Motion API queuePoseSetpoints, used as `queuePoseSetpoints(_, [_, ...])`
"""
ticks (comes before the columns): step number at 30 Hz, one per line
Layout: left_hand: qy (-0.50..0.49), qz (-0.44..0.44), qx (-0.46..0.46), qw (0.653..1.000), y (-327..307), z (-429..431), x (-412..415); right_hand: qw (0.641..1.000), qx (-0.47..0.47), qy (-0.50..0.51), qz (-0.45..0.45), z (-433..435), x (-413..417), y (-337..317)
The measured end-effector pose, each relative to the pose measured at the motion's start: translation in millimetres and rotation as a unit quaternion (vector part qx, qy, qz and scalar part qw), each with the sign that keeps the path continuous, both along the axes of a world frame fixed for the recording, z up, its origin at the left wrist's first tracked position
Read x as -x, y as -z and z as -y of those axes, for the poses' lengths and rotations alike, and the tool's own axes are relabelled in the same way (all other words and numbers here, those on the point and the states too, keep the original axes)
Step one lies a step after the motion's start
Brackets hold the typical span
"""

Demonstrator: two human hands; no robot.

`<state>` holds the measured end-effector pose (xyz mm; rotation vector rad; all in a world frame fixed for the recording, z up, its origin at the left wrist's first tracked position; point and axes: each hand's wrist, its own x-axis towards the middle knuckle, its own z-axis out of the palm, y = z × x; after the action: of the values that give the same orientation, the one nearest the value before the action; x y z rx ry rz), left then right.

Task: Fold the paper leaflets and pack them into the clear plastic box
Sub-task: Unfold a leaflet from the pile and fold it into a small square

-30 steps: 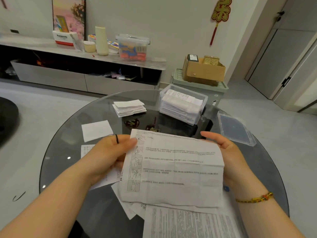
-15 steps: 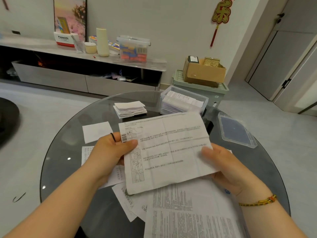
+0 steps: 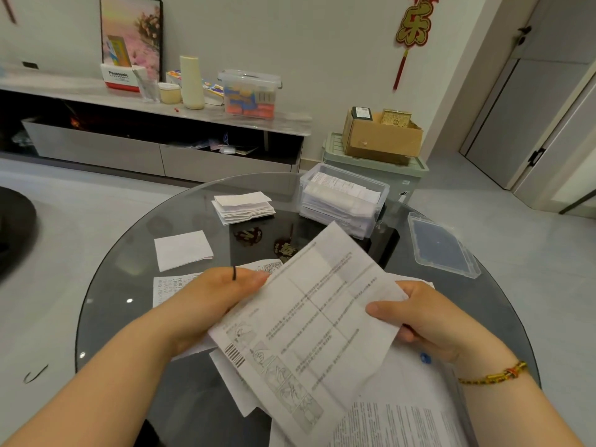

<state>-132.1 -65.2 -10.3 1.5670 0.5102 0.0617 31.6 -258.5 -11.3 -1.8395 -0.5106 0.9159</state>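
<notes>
Glass table [image 3: 122, 262] | leaflet [image 3: 322, 317] tilted, aloft | left hand [image 3: 213, 301] and right hand [image 3: 425, 317] pinch opposite edges

The round glass tabletop [image 3: 122, 285] carries a clear plastic box [image 3: 371, 221], its lid [image 3: 442, 250] beside it, a stack of folded leaflets [image 3: 243, 208], one folded leaflet [image 3: 183, 250] and loose printed sheets [image 3: 396, 424].

One view only. The camera rides on your head, facing forward and down across the table [image 3: 109, 285]. Your left hand [image 3: 219, 298] and right hand [image 3: 429, 317] sit nearest, at 6 o'clock; the box [image 3: 337, 216] lies farther, at 1 o'clock; the cabinet [image 3: 96, 146] beyond, at 11 o'clock.
</notes>
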Motion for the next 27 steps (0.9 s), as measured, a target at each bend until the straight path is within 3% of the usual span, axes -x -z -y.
queuePoseSetpoints(5, [-0.014, -0.027, -0.043, 0.999, -0.6, 10.3, -7.0, 0.999, 0.013, -0.009, 0.043, -6.0, 9.0, -2.7])
queuePoseSetpoints(9, [-0.062, 0.006, 0.002, 0.998, 0.2, 10.7, -8.9, 0.987, -0.137, 0.060, -0.064, -10.9, 13.4, -4.3])
queuePoseSetpoints(11, [-0.095, 0.031, 0.029, 0.995, 1.7, 9.3, -10.3, 0.978, -0.186, 0.048, -0.079, -11.9, 14.9, -3.9])
queuePoseSetpoints(16, [-0.149, 0.054, 0.061, 0.986, 8.1, 9.2, -14.0, 0.990, -0.123, -0.061, -0.043, -15.5, 25.2, 0.8])
queuePoseSetpoints(19, [-0.119, 0.050, 0.071, 0.989, 10.4, 10.3, -14.3, 0.991, -0.122, -0.033, -0.033, -17.1, 25.5, 5.6])
queuePoseSetpoints(27, [-0.054, 0.082, 0.186, 0.978, 12.7, 4.1, -10.7, 0.978, -0.159, -0.002, -0.134, -14.8, 19.5, 5.6])
